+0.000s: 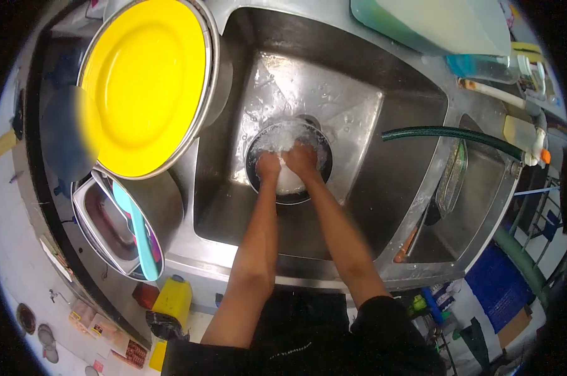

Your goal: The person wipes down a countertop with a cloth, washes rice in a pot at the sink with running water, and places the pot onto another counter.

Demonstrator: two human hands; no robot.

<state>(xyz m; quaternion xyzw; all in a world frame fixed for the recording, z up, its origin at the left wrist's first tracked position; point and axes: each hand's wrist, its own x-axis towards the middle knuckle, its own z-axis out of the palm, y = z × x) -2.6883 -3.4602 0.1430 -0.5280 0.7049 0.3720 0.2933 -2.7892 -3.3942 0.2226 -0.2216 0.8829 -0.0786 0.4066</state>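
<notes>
A dark round bowl (pixel 324 169) with a thin bright rim sits in the steel sink (pixel 358 113), with foaming, splashing water in it. Both hands reach down inside it. My left hand (pixel 269 164) is at the bowl's left side, fingers curled in. Close by on the right, my right hand (pixel 301 158) is also closed, partly covered by splashing water. Something whitish (pixel 289 180) shows between and below the hands; whether it is cloth or cloudy water, I cannot tell. What the fingers hold is hidden.
A yellow plate (pixel 145 84) tops a large pot at left. Below it stands a metal container (pixel 170 207) with a turquoise-handled utensil (pixel 147 244). A green hose (pixel 452 131) juts over the sink's right side. A pale green tub (pixel 434 25) stands at the back.
</notes>
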